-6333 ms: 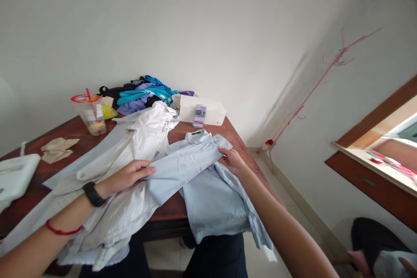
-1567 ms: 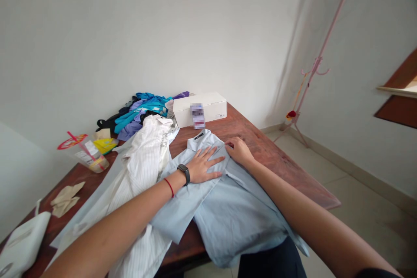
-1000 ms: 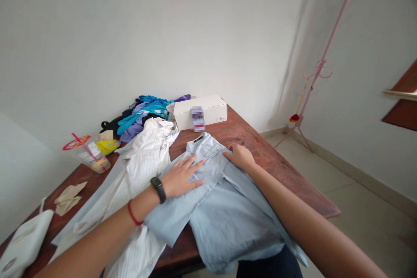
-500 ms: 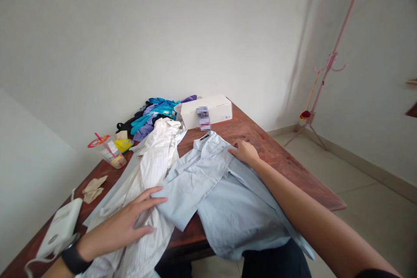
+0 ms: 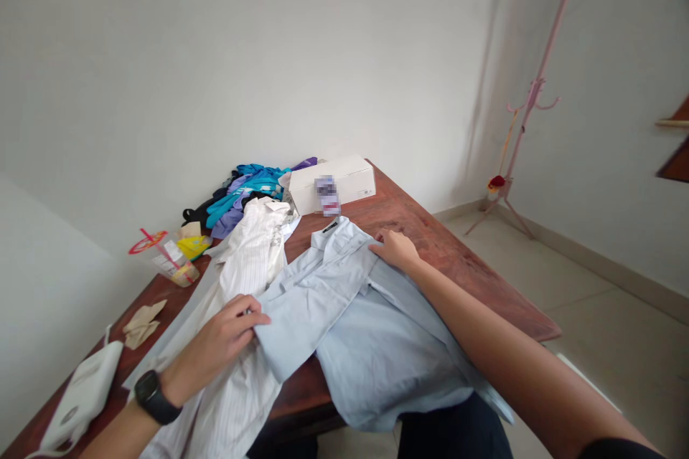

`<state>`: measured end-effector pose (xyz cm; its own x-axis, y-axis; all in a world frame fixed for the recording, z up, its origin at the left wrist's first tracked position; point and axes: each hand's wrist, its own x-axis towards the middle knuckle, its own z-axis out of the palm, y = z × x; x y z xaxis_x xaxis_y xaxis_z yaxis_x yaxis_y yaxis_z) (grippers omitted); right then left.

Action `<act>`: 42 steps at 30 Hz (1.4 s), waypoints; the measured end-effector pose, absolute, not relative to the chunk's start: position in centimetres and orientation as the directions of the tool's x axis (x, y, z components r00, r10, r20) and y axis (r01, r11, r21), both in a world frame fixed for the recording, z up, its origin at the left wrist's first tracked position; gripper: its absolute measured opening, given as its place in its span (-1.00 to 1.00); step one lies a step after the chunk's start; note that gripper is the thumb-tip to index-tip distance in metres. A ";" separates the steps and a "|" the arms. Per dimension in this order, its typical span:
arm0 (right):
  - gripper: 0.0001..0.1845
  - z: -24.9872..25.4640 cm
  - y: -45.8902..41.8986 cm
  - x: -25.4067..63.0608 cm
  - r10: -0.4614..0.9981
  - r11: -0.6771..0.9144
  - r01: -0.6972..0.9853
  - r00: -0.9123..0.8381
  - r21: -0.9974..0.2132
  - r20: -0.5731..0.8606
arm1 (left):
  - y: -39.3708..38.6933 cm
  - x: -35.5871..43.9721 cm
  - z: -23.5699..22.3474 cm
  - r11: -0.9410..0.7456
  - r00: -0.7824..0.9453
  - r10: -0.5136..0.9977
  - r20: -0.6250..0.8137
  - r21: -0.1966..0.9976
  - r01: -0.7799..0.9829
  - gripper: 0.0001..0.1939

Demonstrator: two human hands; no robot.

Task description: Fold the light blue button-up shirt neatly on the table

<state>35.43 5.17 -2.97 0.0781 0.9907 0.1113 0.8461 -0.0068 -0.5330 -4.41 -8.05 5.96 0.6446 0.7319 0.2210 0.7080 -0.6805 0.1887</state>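
Observation:
A light blue collared shirt [image 5: 344, 301] lies partly folded across the table, its collar pointing away from me and its lower end hanging over the near edge. My left hand [image 5: 234, 326], with a black watch on the wrist, has its fingers closed on the left edge of the folded part. At the shirt's upper right, beside the collar, my right hand [image 5: 395, 249] has its fingers curled onto the shoulder fabric; the fingertips are partly hidden. A white striped shirt [image 5: 242, 251] lies to the left, partly under my left forearm.
A white box [image 5: 352, 179] stands at the back beside a heap of coloured clothes [image 5: 250, 183]. On the left are a plastic cup with a straw [image 5: 175, 262], a crumpled napkin [image 5: 143, 323] and a white power bank [image 5: 80, 394]. A pink coat stand [image 5: 530, 111] stands on the floor at right.
My left hand's spread fingers have closed on the blue shirt's left edge. My right hand stays at the shoulder. The whole view has shifted slightly.

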 end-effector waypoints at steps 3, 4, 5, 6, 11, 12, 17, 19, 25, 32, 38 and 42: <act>-0.73 -2.9 5.1 35.4 0.991 -0.012 0.846 0.082 -0.533 0.108 | -6.4 -2.5 8.4 -0.722 0.672 0.685 0.281 0.136 0.679 -0.74; -0.73 -2.9 5.1 35.4 0.991 -0.012 0.848 0.082 -0.530 0.109 | -5.6 -1.6 9.3 -0.729 0.676 0.675 0.297 0.126 0.672 -0.77; -0.72 -2.9 5.1 35.4 0.990 -0.013 0.850 0.083 -0.527 0.110 | -4.7 -0.6 10.2 -0.740 0.678 0.659 0.325 0.118 0.663 -0.77; -0.72 -2.9 5.2 35.4 0.991 -0.014 0.852 0.083 -0.523 0.109 | -3.7 0.6 11.0 -0.748 0.681 0.648 0.339 0.116 0.654 -0.75; -0.69 -2.9 5.2 35.5 0.991 -0.014 0.853 0.082 -0.522 0.108 | 2.5 7.0 12.4 -0.809 0.719 0.569 0.400 0.116 0.576 -0.68; -0.70 -2.9 5.2 35.4 0.990 -0.015 0.853 0.085 -0.522 0.110 | 3.8 8.3 12.2 -0.817 0.730 0.560 0.392 0.118 0.564 -0.68; -0.73 -2.7 5.1 35.3 0.990 -0.012 0.857 0.082 -0.516 0.113 | 9.4 13.1 9.6 -0.875 0.854 0.483 0.195 0.060 0.481 -0.68; -0.72 -2.6 5.0 35.2 0.990 -0.008 0.859 0.080 -0.512 0.118 | 10.6 14.3 8.1 -0.869 0.868 0.495 0.049 0.049 0.493 -0.73; -0.70 -2.7 5.0 35.2 0.988 -0.005 0.872 0.079 -0.490 0.130 | 11.1 15.2 3.0 -0.849 0.851 0.524 -0.039 0.052 0.526 -0.82; -0.73 -3.0 5.3 35.3 0.988 0.007 0.868 0.071 -0.497 0.137 | 7.0 13.1 1.6 -0.743 0.719 0.641 0.268 -0.016 0.669 -0.70; -0.73 -3.0 5.3 35.4 0.990 -0.011 0.871 0.080 -0.491 0.119 | -4.7 8.4 4.3 -0.899 0.885 0.437 0.158 0.072 0.432 -0.52; -0.69 -3.0 5.1 35.2 0.992 -0.022 0.884 0.078 -0.466 0.100 | -12.3 5.2 3.2 -0.821 0.825 0.563 0.048 0.148 0.552 -0.39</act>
